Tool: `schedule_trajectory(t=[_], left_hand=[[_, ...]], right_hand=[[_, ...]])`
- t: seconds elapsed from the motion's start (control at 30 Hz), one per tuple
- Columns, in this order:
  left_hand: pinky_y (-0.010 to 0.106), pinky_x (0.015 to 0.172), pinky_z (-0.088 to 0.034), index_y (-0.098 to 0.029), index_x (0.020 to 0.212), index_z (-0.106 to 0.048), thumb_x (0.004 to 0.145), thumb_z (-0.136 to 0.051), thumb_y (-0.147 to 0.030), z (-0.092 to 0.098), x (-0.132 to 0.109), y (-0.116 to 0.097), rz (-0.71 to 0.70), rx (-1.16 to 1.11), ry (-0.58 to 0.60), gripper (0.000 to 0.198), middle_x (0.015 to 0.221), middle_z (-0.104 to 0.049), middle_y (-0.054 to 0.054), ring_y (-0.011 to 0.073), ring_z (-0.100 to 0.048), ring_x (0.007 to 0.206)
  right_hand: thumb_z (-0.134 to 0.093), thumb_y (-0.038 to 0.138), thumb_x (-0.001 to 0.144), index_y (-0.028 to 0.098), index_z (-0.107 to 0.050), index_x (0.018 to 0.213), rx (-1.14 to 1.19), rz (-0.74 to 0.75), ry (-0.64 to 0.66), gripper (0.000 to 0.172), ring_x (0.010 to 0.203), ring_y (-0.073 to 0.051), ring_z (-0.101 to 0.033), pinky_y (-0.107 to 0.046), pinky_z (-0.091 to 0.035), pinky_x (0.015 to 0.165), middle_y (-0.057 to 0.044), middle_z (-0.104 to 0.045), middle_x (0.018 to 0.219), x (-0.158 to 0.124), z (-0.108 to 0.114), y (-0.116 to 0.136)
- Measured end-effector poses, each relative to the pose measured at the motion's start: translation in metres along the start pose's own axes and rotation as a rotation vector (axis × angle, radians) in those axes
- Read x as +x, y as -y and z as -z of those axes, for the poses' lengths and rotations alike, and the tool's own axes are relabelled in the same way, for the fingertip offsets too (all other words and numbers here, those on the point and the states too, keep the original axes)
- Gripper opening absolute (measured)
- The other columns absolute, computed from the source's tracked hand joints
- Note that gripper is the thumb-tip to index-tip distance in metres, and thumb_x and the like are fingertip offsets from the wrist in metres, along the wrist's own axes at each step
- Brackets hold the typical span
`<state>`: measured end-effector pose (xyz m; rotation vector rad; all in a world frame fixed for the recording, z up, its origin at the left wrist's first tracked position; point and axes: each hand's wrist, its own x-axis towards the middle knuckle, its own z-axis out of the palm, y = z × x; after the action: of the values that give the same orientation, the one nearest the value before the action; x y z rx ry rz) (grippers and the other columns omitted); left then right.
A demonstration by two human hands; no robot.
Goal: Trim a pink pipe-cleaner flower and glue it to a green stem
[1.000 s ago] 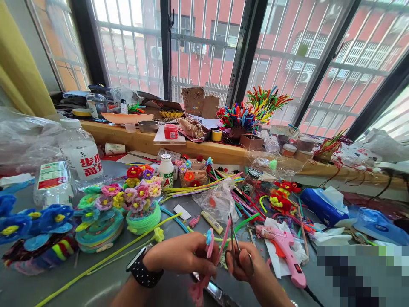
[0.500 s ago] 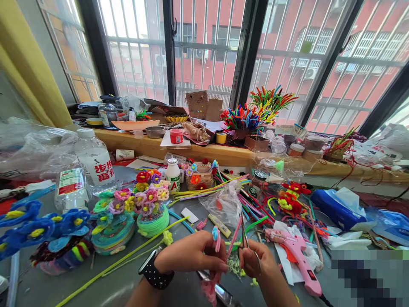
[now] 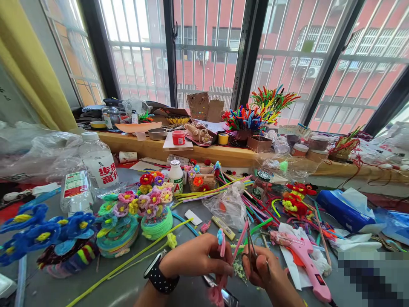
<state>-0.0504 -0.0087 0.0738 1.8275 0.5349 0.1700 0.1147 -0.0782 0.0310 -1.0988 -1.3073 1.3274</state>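
My left hand [image 3: 194, 258], with a dark polka-dot watch strap at the wrist, is closed on a pink pipe cleaner [image 3: 240, 241] whose straight end slants up to the right. A curled pink and light-blue tip [image 3: 221, 237] rises by the fingers, and a fuzzy pink bunch [image 3: 216, 295] hangs below them. Fingers of my right hand [image 3: 266, 267] are through the handles of small scissors [image 3: 250, 238]. Their blades point upward, close beside the straight pink end; whether they touch it I cannot tell. Greenish fuzz clippings [image 3: 239, 269] lie beneath.
A pink glue gun [image 3: 302, 253] lies right of my hands on white paper. Pipe-cleaner flower pots, such as a green one [image 3: 156, 222], stand to the left. A clear plastic bag [image 3: 228, 204], a glass jar [image 3: 261, 184] and a long yellow pipe cleaner [image 3: 128, 264] are around.
The whole view has shifted slightly, so things sit a little farther right and lower. My right hand with the scissors has moved slightly right and down; my left hand keeps its hold.
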Motion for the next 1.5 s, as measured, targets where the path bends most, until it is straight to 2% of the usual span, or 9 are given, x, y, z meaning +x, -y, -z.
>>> schedule_trajectory(t=[0.27, 0.37, 0.53, 0.77, 0.93, 1.03, 1.13, 1.3, 1.5], left_hand=[[0.015, 0.050, -0.035, -0.015, 0.060, -0.053, 0.070, -0.056, -0.030, -0.002, 0.003, 0.002, -0.034, 0.020, 0.032, 0.018, 0.054, -0.051, -0.005, 0.0075, -0.045, 0.052], [0.015, 0.049, -0.034, -0.015, 0.061, -0.054, 0.070, -0.056, -0.029, -0.003, 0.003, 0.002, -0.048, 0.034, 0.031, 0.017, 0.054, -0.051, -0.005, 0.0073, -0.045, 0.051], [0.015, 0.051, -0.035, -0.015, 0.062, -0.055, 0.070, -0.056, -0.030, -0.004, 0.003, 0.003, -0.050, 0.016, 0.022, 0.017, 0.056, -0.053, -0.004, 0.0076, -0.046, 0.052], [0.015, 0.050, -0.035, -0.015, 0.064, -0.053, 0.071, -0.055, -0.030, -0.002, 0.002, 0.001, -0.027, 0.000, 0.030, 0.016, 0.056, -0.049, -0.005, 0.0072, -0.043, 0.052], [0.015, 0.050, -0.034, -0.015, 0.062, -0.052, 0.070, -0.056, -0.027, -0.002, 0.002, -0.001, -0.032, 0.011, 0.025, 0.015, 0.054, -0.048, -0.006, 0.0069, -0.042, 0.051], [0.016, 0.051, -0.034, -0.015, 0.061, -0.052, 0.070, -0.056, -0.026, -0.003, 0.003, -0.002, -0.042, 0.012, 0.008, 0.015, 0.054, -0.050, -0.005, 0.0068, -0.044, 0.052], [0.018, 0.055, -0.038, -0.015, 0.063, -0.051, 0.072, -0.054, -0.030, -0.004, 0.004, -0.003, -0.045, -0.073, -0.040, 0.018, 0.057, -0.053, -0.004, 0.0082, -0.048, 0.055], [0.022, 0.059, -0.041, -0.013, 0.067, -0.051, 0.070, -0.056, -0.037, -0.003, 0.007, 0.001, -0.060, -0.279, -0.119, 0.025, 0.061, -0.055, -0.001, 0.0100, -0.052, 0.058], [0.021, 0.058, -0.041, -0.011, 0.066, -0.054, 0.069, -0.058, -0.035, -0.003, 0.008, 0.001, -0.091, -0.401, -0.082, 0.025, 0.062, -0.057, 0.000, 0.0094, -0.052, 0.057]], right_hand=[[-0.032, 0.083, 0.044, 0.016, -0.042, 0.050, 0.133, 0.011, 0.127, 0.068, 0.033, -0.003, -0.016, -0.020, -0.011, 0.036, 0.008, -0.026, 0.038, 0.008, 0.003, -0.017], [-0.030, 0.085, 0.038, 0.017, -0.043, 0.055, 0.219, -0.009, 0.171, 0.071, 0.032, -0.003, -0.014, -0.019, -0.011, 0.036, 0.009, -0.027, 0.038, 0.011, 0.004, -0.016], [-0.033, 0.085, 0.037, 0.017, -0.043, 0.056, 0.214, -0.013, 0.172, 0.071, 0.032, -0.003, -0.012, -0.019, -0.010, 0.037, 0.009, -0.028, 0.039, 0.011, 0.004, -0.010], [-0.038, 0.076, 0.055, 0.015, -0.046, 0.056, 0.081, 0.059, -0.058, 0.062, 0.041, -0.006, -0.018, -0.021, -0.012, 0.042, 0.007, -0.027, 0.044, -0.001, -0.001, -0.003], [-0.043, 0.073, 0.057, 0.016, -0.042, 0.052, 0.013, 0.070, -0.172, 0.056, 0.044, -0.007, -0.015, -0.022, -0.012, 0.042, 0.007, -0.025, 0.046, -0.004, -0.004, 0.001], [-0.049, 0.068, 0.057, 0.018, -0.036, 0.050, 0.017, 0.031, -0.270, 0.052, 0.044, -0.006, -0.015, -0.021, -0.011, 0.042, 0.007, -0.023, 0.046, -0.002, 0.001, 0.000], [-0.049, 0.068, 0.058, 0.018, -0.034, 0.049, 0.033, 0.036, -0.298, 0.052, 0.043, -0.006, -0.015, -0.021, -0.011, 0.042, 0.007, -0.023, 0.046, -0.001, 0.007, 0.000], [-0.037, 0.075, 0.058, 0.017, -0.040, 0.053, -0.016, 0.039, -0.189, 0.058, 0.041, -0.006, -0.015, -0.021, -0.012, 0.040, 0.008, -0.022, 0.044, 0.001, 0.006, -0.001], [-0.024, 0.076, 0.062, 0.016, -0.048, 0.067, -0.216, 0.127, 0.013, 0.065, 0.046, -0.009, -0.024, -0.020, -0.019, 0.042, 0.004, -0.032, 0.052, 0.001, -0.004, -0.001]])
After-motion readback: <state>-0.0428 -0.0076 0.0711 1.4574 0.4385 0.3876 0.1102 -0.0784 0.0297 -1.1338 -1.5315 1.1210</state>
